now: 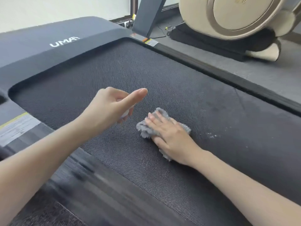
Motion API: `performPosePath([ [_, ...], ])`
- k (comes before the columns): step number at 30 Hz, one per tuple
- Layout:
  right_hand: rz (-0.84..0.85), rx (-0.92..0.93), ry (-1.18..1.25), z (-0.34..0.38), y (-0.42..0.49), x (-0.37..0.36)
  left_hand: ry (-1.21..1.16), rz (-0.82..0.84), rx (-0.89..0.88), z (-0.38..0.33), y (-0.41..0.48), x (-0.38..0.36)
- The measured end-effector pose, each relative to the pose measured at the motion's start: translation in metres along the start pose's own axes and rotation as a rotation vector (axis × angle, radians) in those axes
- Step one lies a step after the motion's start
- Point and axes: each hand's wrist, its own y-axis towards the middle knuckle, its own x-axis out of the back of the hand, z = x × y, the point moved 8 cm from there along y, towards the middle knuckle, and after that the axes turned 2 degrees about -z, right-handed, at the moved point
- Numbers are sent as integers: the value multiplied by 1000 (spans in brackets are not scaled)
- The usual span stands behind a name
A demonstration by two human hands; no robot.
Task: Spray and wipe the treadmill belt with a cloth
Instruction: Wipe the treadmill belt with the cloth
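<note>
The dark textured treadmill belt fills the middle of the head view. A grey fluffy cloth lies on it, and my right hand presses flat on the cloth with straight fingers. My left hand hovers above the belt to the left of the cloth, fingers curled round a small pale spray bottle that is mostly hidden in the palm, thumb stretched forward. A few white flecks mark the belt to the right of the cloth.
The grey motor cover with white lettering closes the belt's far end. Side rails run along both edges, with a label sticker on the left one. A beige machine stands on the floor at the far right, behind the treadmill's upright post.
</note>
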Motion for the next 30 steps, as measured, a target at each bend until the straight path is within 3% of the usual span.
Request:
performPosePath([
  [8,3,267,-25,65,-42,-18,61,-15,-71,-3,-9,1],
  [17,7,221,-47,55,-48,-18,90,29,-96,-7,-10,-1],
  [23,-11,46,-79,2,-35,-3,101,85,-69,-3,-9,-4],
  [30,-84,-392,-40,-120,-25,33,65,86,-41,-5,-8,-4],
])
